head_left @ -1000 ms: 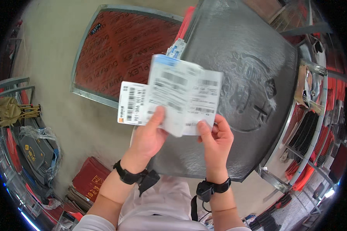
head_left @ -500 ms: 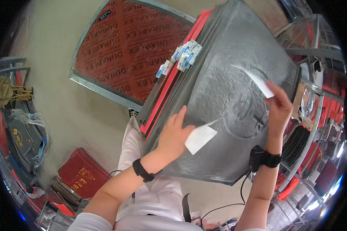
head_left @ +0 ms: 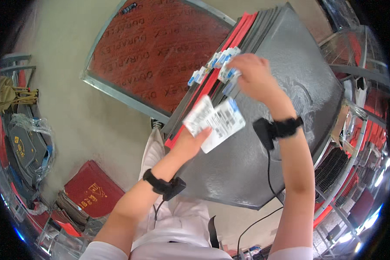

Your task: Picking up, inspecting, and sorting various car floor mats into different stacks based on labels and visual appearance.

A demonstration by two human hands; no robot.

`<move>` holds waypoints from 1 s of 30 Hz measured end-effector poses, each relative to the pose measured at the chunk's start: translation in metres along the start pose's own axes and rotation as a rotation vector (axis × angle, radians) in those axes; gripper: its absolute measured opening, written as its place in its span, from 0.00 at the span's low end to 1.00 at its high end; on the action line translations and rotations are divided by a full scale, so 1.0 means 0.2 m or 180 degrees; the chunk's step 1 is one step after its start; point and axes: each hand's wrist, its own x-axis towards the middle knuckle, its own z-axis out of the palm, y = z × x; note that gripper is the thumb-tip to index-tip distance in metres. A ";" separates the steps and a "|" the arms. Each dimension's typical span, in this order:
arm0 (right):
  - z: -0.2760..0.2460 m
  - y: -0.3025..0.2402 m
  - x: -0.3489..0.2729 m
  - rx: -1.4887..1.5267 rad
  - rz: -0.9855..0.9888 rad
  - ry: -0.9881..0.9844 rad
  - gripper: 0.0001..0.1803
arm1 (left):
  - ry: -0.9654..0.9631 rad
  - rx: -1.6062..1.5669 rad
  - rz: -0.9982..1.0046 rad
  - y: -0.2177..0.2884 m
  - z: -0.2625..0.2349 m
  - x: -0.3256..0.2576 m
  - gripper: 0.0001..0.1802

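A stack of grey mats (head_left: 286, 156) with embossed shapes on top lies before me, with red mats (head_left: 206, 89) among the layers. White-and-blue label cards (head_left: 221, 60) stick out along its left edge. My left hand (head_left: 188, 145) is closed on white label cards (head_left: 223, 123) with printed bars, fanned out over the stack. At the edge labels, my right hand (head_left: 255, 76) pinches a label (head_left: 232, 84) near the mats' edge; its fingertips are blurred and partly hidden. A black strap with a small box sits on each wrist.
Beyond the stack is a red-brown board (head_left: 156, 52) in a metal frame. Folded dark red mats (head_left: 93, 190) lie on the floor at left, below plastic-wrapped grey mats (head_left: 28, 145). Metal racks (head_left: 355, 130) with goods stand at right. A black cable (head_left: 258, 221) hangs from my right wrist.
My right hand has moved left with its label, from above the mat to the labelled edge. My left hand has turned its cards so their printed sides show.
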 end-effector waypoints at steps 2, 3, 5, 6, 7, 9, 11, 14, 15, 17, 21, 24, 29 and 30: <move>-0.05 -0.11 -0.07 0.1399 0.0628 0.1187 0.09 | 0.0247 -0.1452 -0.0434 0.11 -0.10 -0.04 0.18; -0.07 -0.20 -0.13 0.2088 0.1212 0.1208 0.10 | 0.0263 -0.1475 -0.0438 0.20 -0.14 -0.05 0.18; -0.11 -0.41 -0.21 0.2775 0.1519 0.0932 0.11 | 0.0358 -0.1412 -0.1163 0.34 -0.22 -0.07 0.18; -0.14 -0.55 -0.19 0.2498 0.1618 0.0658 0.14 | 0.0309 -0.1540 -0.0516 0.32 -0.26 -0.07 0.18; -0.18 -0.67 -0.15 0.2210 0.1721 0.0383 0.17 | 0.0340 -0.1528 -0.0522 0.34 -0.30 -0.09 0.18; -0.17 -0.78 -0.09 0.2049 0.1747 0.0330 0.20 | 0.0013 -0.1473 -0.0749 0.36 -0.39 -0.11 0.17; -0.14 -0.85 -0.03 0.1879 0.1778 0.0281 0.23 | -0.0069 -0.1344 -0.0619 0.33 -0.46 -0.12 0.17; -0.11 -0.94 0.06 0.1581 0.1863 0.0824 0.27 | 0.0062 -0.1637 -0.0378 0.37 -0.54 -0.12 0.17; -0.07 -0.99 0.10 0.2968 0.2194 0.1396 0.25 | 0.0069 -0.1647 -0.0380 0.39 -0.55 -0.12 0.17; -0.03 -1.04 0.13 0.4374 0.2465 0.1947 0.23 | 0.0228 -0.1680 0.0039 0.42 -0.58 -0.12 0.17; 0.00 -1.09 0.21 0.5863 0.2905 0.1585 0.14 | 0.0605 -0.1456 0.0490 0.35 -0.77 -0.11 0.17; 0.06 -1.05 0.23 0.6958 0.2714 0.0904 0.17 | 0.1049 -0.2569 -0.0489 0.55 -0.83 -0.04 0.15; 0.14 -1.09 0.35 0.7799 0.2477 0.0379 0.19 | 0.0585 -0.2589 -0.0440 0.54 -1.04 -0.07 0.14; 0.16 -1.10 0.36 0.7587 0.2467 0.0431 0.17 | 0.0559 -0.1758 -0.0210 0.55 -1.07 -0.09 0.13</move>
